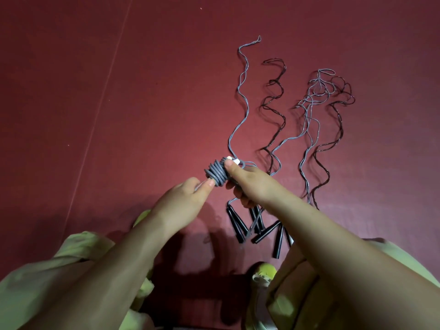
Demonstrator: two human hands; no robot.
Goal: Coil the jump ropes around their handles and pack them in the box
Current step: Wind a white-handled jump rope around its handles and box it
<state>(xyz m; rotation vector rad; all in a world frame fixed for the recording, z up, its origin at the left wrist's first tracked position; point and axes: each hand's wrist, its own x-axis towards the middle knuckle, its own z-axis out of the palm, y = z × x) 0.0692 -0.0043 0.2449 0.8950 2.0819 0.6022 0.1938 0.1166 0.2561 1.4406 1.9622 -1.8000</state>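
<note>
My right hand grips the handles of a grey jump rope, with a thick grey coil wound round their upper end. My left hand pinches a strand of that rope just left of the coil. The rest of the grey rope trails away across the red floor. Several other jump ropes, grey and dark, lie stretched out and wavy to the right. Their black handles lie bunched below my right hand. No box is in view.
The red floor fills the view, with a thin seam line running diagonally at the left. My knees in pale green cloth sit at the bottom left and right.
</note>
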